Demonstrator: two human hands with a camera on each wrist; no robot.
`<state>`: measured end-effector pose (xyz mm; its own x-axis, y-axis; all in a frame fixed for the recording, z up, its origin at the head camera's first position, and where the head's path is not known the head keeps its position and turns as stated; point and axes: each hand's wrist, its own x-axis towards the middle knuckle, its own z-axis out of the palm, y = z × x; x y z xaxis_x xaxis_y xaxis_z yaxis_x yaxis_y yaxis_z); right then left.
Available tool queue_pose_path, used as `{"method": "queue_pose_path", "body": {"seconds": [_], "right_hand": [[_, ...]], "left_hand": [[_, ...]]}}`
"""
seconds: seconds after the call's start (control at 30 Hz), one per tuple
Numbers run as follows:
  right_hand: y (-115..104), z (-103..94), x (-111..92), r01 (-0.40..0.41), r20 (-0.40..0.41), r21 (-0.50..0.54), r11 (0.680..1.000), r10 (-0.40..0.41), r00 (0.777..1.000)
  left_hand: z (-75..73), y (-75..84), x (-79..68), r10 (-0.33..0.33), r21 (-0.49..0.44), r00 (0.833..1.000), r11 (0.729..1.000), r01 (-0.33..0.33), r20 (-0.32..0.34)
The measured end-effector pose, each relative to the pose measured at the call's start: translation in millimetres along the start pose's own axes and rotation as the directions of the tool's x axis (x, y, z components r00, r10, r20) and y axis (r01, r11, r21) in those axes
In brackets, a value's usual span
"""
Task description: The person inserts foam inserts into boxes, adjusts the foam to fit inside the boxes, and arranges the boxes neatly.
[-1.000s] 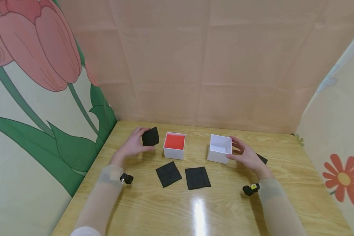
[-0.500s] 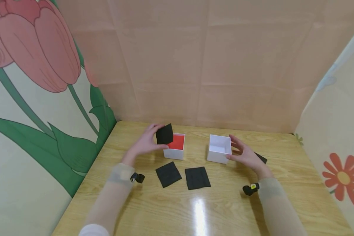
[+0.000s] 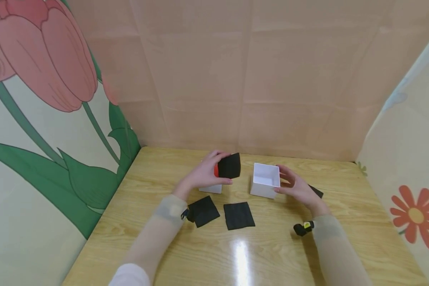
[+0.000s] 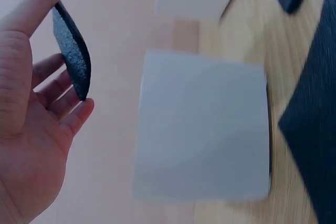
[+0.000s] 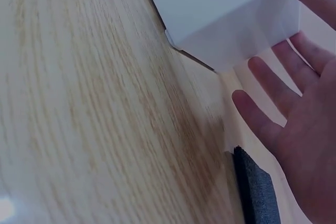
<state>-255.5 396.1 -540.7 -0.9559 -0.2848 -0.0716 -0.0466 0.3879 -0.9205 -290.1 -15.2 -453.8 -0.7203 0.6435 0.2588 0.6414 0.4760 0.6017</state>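
Observation:
My left hand (image 3: 204, 173) pinches a black square pad (image 3: 229, 166) between thumb and fingers, holding it up and bent into a slight curve. Seen from the left wrist, the pad (image 4: 73, 51) is thin with a rough face. Behind this hand stands a white box (image 3: 211, 189) with a red top (image 3: 216, 171), mostly hidden. To its right is an open white box (image 3: 264, 190), its white inside showing. My right hand (image 3: 297, 191) holds that box by its right side, thumb in front and fingers behind; the right wrist view shows the box (image 5: 226, 24) beside the fingers.
Two black square pads, a left one (image 3: 204, 212) and a right one (image 3: 238, 215), lie flat in front of the boxes. Another black pad (image 3: 316, 192) lies partly hidden behind my right hand. A peach cloth backdrop (image 3: 243, 79) rises behind the wooden table (image 3: 271, 254).
My left hand has carried the black pad rightward, from left of the red-topped box, across it, into the gap before the open box. The right hand and its box have stayed put.

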Motion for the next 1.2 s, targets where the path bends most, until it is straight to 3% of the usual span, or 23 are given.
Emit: {"method": "queue_pose_path", "body": {"seconds": [0.2, 0.57, 0.93, 1.2], "right_hand": [[-3, -1.2, 1, 0.015, 0.015, 0.013, 1.0, -0.016, 1.0], [0, -2.3, 1, 0.014, 0.007, 0.019, 1.0, -0.014, 1.0], [3, -4.4, 2, 0.011, 0.012, 0.024, 1.0, -0.011, 1.0], [8, -3.1, 3, 0.016, 0.018, 0.017, 1.0, -0.016, 1.0]], "left_hand": [[20.0, 9.3, 19.5, 0.036, 0.031, 0.999, 0.999, -0.037, 0.041], [43.4, 15.1, 42.0, 0.029, 0.078, 0.997, 0.996, -0.035, 0.072], [69.6, 27.1, 67.7, 0.003, 0.176, 0.994, 0.984, -0.022, 0.111], [80.8, 39.9, 79.8, -0.045, 0.18, 0.993, 0.983, 0.024, 0.113]]}}
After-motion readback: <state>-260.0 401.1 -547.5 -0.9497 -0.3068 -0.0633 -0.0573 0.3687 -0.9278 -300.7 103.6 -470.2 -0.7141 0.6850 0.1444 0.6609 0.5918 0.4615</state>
